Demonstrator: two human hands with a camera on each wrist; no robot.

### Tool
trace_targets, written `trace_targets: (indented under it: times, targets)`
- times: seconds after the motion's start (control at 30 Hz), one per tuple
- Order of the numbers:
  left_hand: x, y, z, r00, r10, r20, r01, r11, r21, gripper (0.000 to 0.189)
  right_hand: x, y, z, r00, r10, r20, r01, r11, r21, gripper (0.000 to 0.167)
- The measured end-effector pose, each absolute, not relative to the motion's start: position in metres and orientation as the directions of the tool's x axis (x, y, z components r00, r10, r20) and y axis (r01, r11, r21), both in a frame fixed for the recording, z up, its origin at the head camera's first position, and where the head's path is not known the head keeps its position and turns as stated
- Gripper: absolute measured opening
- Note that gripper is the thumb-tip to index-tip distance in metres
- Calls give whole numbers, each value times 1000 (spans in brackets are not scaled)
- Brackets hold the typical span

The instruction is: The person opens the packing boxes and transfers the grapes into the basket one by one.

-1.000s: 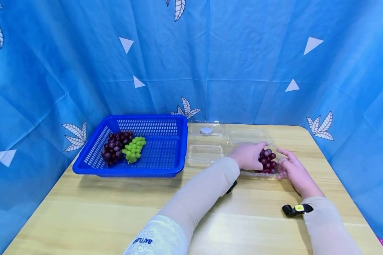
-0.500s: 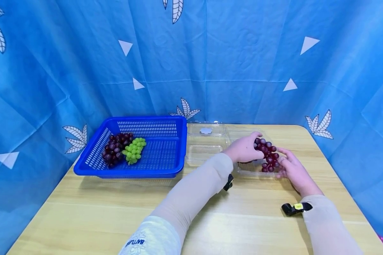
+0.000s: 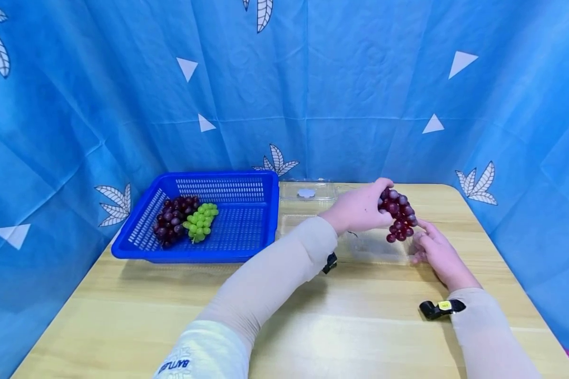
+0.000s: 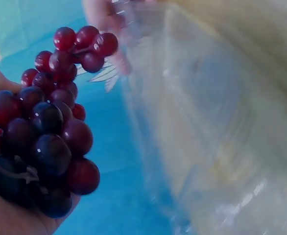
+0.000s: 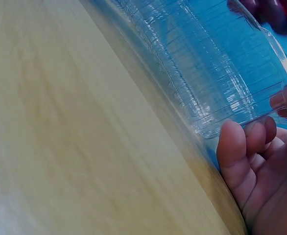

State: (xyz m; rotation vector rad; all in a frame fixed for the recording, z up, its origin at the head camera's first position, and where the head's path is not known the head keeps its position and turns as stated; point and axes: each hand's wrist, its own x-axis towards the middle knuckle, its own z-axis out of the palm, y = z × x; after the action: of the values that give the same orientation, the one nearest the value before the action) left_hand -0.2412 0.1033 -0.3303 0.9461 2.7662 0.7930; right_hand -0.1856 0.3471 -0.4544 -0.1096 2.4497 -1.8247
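Observation:
My left hand (image 3: 360, 208) grips a bunch of dark red grapes (image 3: 397, 215) and holds it above a clear plastic box (image 3: 379, 251). The left wrist view shows the grapes (image 4: 53, 129) against the palm, with the stem bare at one end. My right hand (image 3: 440, 257) is at the box's right side, fingers curled at its corner. In the right wrist view the box (image 5: 202, 63) has ribbed walls, and a fingertip (image 5: 282, 102) shows by its rim. My left hand hides part of the box in the head view.
To the left stands a blue basket (image 3: 246, 258) with a dark grape bunch (image 3: 172, 221) and a green grape bunch (image 3: 200, 222). Another clear container (image 3: 308, 190) with a pale label lies at the back. A blue curtain (image 3: 360, 95) hangs behind the wooden table (image 3: 336, 331).
My left hand has lifted the red grapes up out of the clear box, moving slightly back and left. The right hand has stayed at the box's side.

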Motion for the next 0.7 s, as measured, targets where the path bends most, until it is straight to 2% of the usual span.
trace_targets:
  times: [0.13, 0.3, 0.7]
  targets:
    - [-243, 85, -311, -798, 593, 108, 575, 694, 433, 69, -186, 346, -451, -993, -112, -46, 13, 280, -960, 58]
    - [-248, 57, -295, -831, 535, 152, 550, 749, 370, 68, -186, 343, -450, -992, -117, -50, 15, 282, -959, 59]
    - [-261, -23, -286, -900, 402, 169, 436, 822, 367, 62, -185, 344, -452, -992, -122, -40, 5, 273, -962, 58]
